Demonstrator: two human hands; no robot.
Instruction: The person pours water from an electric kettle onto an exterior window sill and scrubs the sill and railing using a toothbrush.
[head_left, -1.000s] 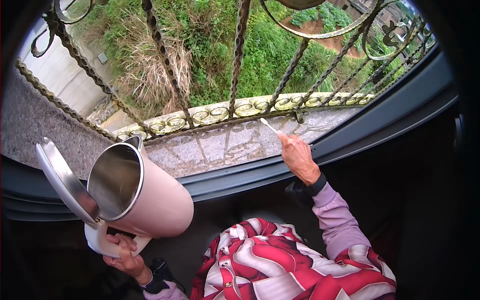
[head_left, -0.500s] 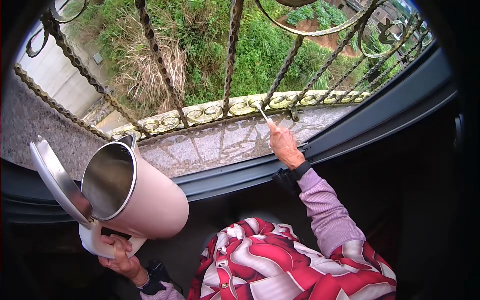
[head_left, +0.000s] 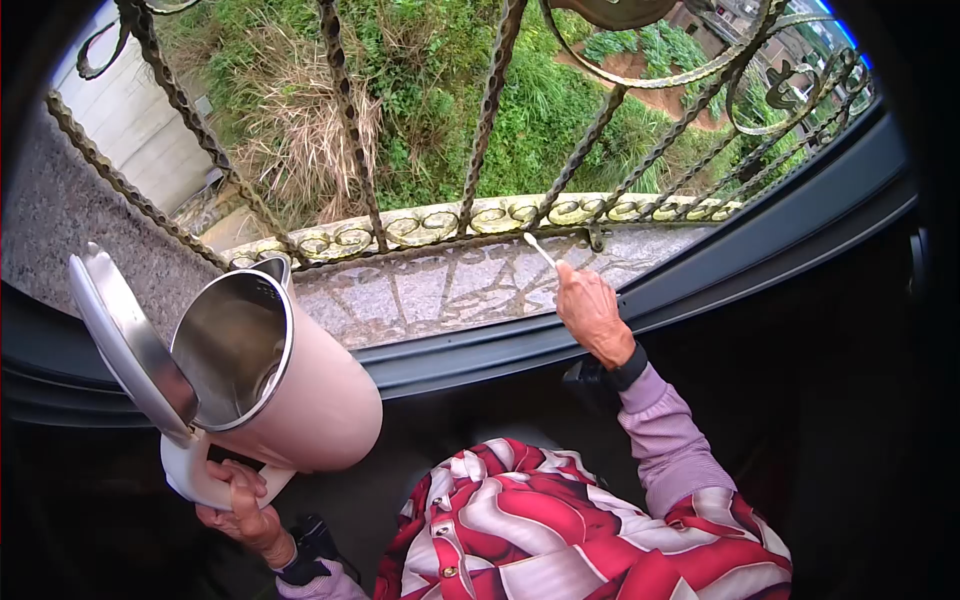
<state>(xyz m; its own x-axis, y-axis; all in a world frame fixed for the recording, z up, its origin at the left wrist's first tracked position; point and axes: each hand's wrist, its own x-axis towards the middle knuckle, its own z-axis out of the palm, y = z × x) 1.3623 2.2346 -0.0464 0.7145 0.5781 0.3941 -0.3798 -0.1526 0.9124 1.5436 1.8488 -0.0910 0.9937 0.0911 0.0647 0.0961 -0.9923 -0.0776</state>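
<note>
My left hand (head_left: 245,508) is wrapped round the white handle of a pale pink electric kettle (head_left: 325,390). The kettle is tilted, and its lid (head_left: 125,330) stands raised, so the metal inside shows. A thin cotton swab (head_left: 541,250) with a white tip is pinched in my right hand (head_left: 592,312). Its tip points up and left, in front of the bottom band of a wrought-iron railing (head_left: 410,229); whether it touches the metal I cannot tell. Below the swab lies the stone sill (head_left: 430,290).
A dark window track (head_left: 470,352) runs between me and the sill. Twisted railing bars (head_left: 490,110) rise beyond it, with grass and bushes (head_left: 420,130) below outside. A red and white patterned garment (head_left: 560,530) covers my front.
My right hand has drawn back from the railing, down and slightly right, with the swab. My left hand still grips the kettle, which has barely shifted. The view has moved a little.
</note>
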